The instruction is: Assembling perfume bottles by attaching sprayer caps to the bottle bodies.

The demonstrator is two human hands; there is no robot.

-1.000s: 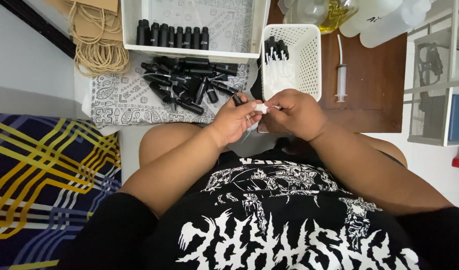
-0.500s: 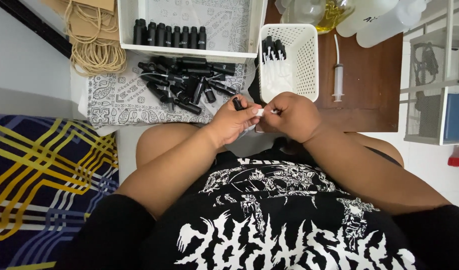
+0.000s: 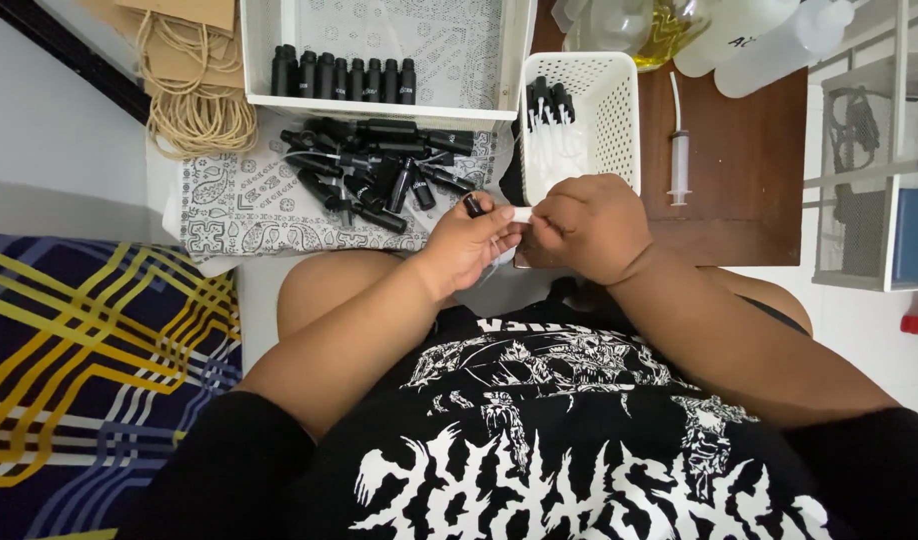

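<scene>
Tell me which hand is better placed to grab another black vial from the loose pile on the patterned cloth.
Left, probably. The left hand sits right beside the pile of black vials, though it already pinches a small black vial. The right hand lies farther away, by the white basket.

Bright, even daylight fills the view, seemingly from above and ahead, with no harsh glare. The white basket (image 3: 604, 110) is the landmark: around it whites run close to washed out, and the clear bottles (image 3: 739, 35) just right of it carry soft highlights. Below the basket, the left hand (image 3: 469, 245) and right hand (image 3: 589, 225) are sharp, casting only a faint shadow. The black shirt (image 3: 539, 440), nearest the lens, stays readable. Far left and right of the basket, straight edges bow slightly from the wide lens.
</scene>
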